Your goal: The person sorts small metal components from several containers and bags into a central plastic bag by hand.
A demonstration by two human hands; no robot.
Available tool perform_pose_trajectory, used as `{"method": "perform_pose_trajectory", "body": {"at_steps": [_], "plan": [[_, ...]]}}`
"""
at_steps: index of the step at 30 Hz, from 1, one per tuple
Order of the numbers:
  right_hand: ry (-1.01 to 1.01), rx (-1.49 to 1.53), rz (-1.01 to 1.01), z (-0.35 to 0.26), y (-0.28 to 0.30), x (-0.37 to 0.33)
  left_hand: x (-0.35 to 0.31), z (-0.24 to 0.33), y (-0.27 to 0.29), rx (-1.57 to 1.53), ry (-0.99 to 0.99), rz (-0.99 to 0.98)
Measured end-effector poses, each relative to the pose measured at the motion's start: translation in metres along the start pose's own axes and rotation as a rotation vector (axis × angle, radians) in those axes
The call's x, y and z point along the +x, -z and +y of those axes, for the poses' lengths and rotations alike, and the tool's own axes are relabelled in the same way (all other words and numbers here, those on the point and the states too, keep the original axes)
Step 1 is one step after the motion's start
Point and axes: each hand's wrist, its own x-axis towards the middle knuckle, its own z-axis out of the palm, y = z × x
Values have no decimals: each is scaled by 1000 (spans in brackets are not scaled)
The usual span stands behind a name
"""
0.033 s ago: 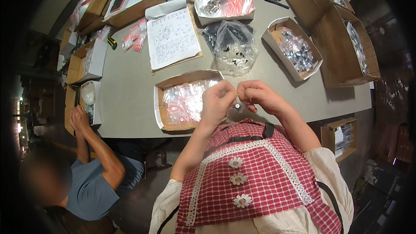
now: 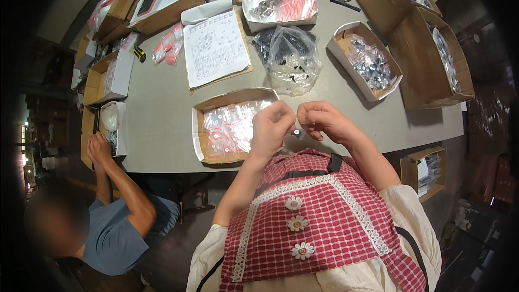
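Between my two hands is a small clear zip bag (image 2: 297, 132) with a small round part inside, close to the table's near edge. My left hand (image 2: 274, 124) pinches the bag's top edge with thumb and forefinger. My right hand (image 2: 324, 120) is closed on the same edge from the other side, and the two sets of fingertips almost meet. Just left of my hands sits an open cardboard box (image 2: 198, 139) of small zip bags with red strips, several holding small round parts. Beyond my hands lies a clear plastic bag (image 2: 294, 62) with small black pieces in it.
A tray of bagged parts (image 2: 372, 67) stands right, near tall cardboard boxes (image 2: 419, 67). Farther back are a box of red-edged bags (image 2: 281, 5), a clipboard with paper (image 2: 215, 48) and a yellow cutter (image 2: 140, 54). At left, a person (image 2: 116, 227) rests their hands by a box.
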Motion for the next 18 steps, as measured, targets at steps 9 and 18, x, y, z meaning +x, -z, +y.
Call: {"method": "perform_pose_trajectory", "body": {"at_steps": [9,18], "plan": [[682,114,673,8,35,-15,13,-39,46,865,-324,473],[351,-60,252,33,6,4,5,-37,66,1054,-3,313]]}}
